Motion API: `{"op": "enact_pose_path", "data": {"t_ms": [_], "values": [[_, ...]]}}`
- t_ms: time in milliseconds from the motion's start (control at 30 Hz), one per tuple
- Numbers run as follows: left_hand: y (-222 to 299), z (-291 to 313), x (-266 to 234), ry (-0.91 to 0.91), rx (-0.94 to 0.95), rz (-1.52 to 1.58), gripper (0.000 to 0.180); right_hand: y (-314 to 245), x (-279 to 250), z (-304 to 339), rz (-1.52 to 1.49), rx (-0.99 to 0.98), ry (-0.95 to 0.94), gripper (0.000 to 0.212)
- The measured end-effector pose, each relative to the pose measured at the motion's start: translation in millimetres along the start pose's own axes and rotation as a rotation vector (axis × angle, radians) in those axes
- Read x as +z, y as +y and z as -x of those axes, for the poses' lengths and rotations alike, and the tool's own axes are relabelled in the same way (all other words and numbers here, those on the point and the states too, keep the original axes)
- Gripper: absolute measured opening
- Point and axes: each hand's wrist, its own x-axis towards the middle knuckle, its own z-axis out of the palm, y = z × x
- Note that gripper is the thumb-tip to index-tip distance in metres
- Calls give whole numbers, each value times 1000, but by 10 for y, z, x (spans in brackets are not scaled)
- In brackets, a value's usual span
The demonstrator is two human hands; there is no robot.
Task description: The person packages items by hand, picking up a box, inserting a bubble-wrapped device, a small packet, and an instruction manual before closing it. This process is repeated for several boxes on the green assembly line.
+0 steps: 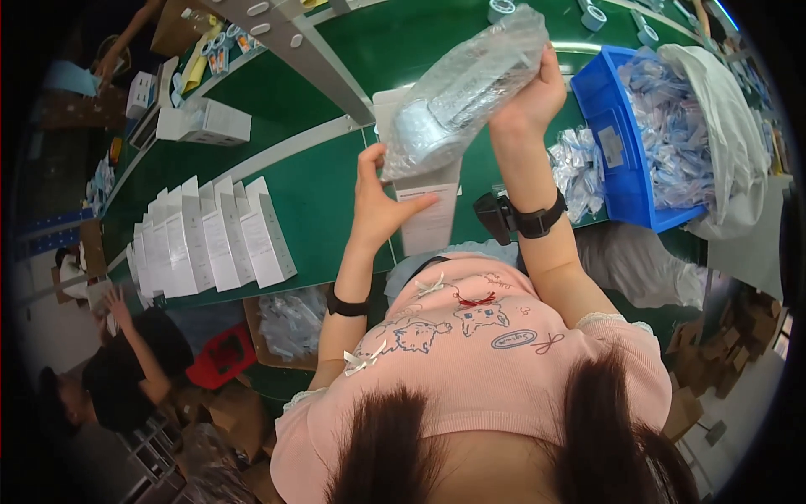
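Observation:
My right hand (533,97) is closed on the upper right end of a clear bubble-wrap bag (483,80). Inside the bag lies a light blue device (428,130) with a rounded end, tilted down to the left. Below it stands a white box (428,220) with printing on its near face; the bag covers much of its top. My left hand (382,206) curves around the box's left side, thumb across the near face. Its fingertips reach up to the lower left edge of the bag; what the other fingers touch is hidden.
Several white boxes (210,239) stand in a row at left on the green table (319,181). A blue bin (625,151) of small bagged parts is at right, beside loose packets (577,168). A metal post (319,63) rises at back. Another person (138,353) is at lower left.

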Motion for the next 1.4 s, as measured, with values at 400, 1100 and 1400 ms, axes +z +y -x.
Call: {"op": "enact_pose_path", "data": {"t_ms": [400, 1100, 1400], "values": [[-57, 1, 251, 198, 372, -130, 83, 44, -100, 227, 568, -84, -474, 21], [-383, -48, -234, 417, 282, -372, 39, -851, -1607, 155, 2038, 52, -804, 27], [-214, -174, -367, 573, -91, -137, 11, 26, -210, 499, 865, 7, -761, 18]]}}
